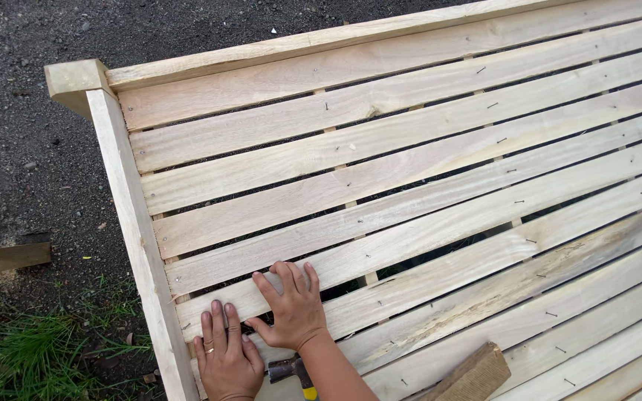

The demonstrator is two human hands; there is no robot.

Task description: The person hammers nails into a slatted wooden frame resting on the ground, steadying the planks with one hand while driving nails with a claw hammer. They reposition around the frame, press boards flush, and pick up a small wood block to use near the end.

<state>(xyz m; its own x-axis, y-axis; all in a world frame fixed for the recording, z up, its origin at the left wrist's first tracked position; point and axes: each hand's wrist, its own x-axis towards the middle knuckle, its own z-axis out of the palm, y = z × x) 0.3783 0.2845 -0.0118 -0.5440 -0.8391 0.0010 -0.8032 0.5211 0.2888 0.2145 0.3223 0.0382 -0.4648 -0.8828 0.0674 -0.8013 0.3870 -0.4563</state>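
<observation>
Fingers pressing flat on a wooden slat (425, 278)
Both hands, left hand (226, 355) and right hand (291, 308), are lying open, gripping nothing; a hammer (291, 369) is resting just below them.

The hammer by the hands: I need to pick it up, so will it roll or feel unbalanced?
The hammer probably feels head-heavy, its metal head looking bulky. It likely won't roll, lying flat on the slats. Its handle is mostly hidden beneath the right hand.

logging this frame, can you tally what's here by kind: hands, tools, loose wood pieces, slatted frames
hands: 2, left hand and right hand, both flat on the slats
hammers: 1, hammer
loose wood pieces: 2, wood block, plank on the ground
slatted wooden frames: 1, frame
total: 6
</observation>
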